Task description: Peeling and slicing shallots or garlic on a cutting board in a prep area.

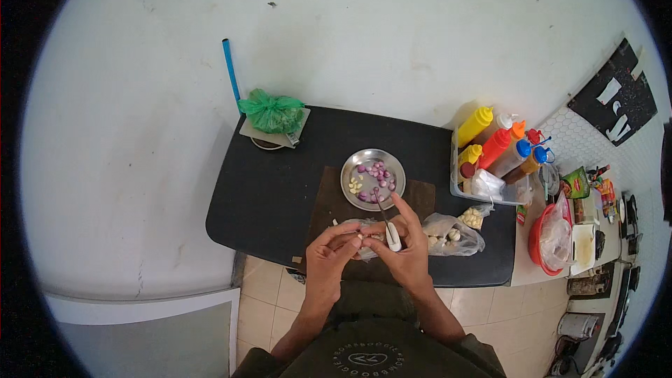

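My left hand (328, 254) pinches a small pale piece, probably a garlic clove (360, 237), between thumb and fingers. The fingertips of my right hand (412, 252) meet it there. Tucked in the right hand is a small knife with a white handle (392, 237), its blade pointing away from me towards the bowl. That round metal bowl (346, 163) holds peeled shallots (379, 170) and a few peeled garlic cloves (355, 186). Beneath my hands lies a clear plastic bag (367, 253), mostly hidden. Garlic bulbs (452, 234) show inside another plastic bag (472, 245) just right of my right hand.
A brown mat (325, 194) lies on the black table (252, 189). At the back left sits a green plastic bag (273, 110). A clear bin (491, 199) of squeeze bottles (493, 148) stands right, near a bag of pale cloves (472, 217). Further right is a red basin (536, 241).
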Available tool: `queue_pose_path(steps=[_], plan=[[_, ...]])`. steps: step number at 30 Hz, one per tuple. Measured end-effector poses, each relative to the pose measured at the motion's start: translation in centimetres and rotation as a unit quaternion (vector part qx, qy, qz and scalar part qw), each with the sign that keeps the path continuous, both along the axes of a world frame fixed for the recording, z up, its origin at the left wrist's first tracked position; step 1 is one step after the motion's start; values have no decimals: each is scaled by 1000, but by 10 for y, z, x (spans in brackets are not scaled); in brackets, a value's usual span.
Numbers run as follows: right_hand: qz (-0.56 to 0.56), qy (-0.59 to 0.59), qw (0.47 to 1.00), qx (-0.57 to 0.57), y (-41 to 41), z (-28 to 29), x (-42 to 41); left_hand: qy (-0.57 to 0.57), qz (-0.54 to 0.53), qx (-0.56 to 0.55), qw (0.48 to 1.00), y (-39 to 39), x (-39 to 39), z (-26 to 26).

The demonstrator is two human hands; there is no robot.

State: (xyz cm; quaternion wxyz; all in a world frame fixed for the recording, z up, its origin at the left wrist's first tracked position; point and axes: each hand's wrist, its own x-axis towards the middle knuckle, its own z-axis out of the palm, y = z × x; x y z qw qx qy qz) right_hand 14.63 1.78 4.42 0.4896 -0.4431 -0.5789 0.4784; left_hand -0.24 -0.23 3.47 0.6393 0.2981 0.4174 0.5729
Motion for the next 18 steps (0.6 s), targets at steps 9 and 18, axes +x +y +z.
queue_pose_path(steps=[9, 18], plan=[[-74, -77, 992, 65, 1, -25, 2, 11, -5, -6, 1000, 7, 7, -21], [-26, -133, 989, 66, 2, -48, 2, -20, 19, -99, 995, 9, 14, -58]])
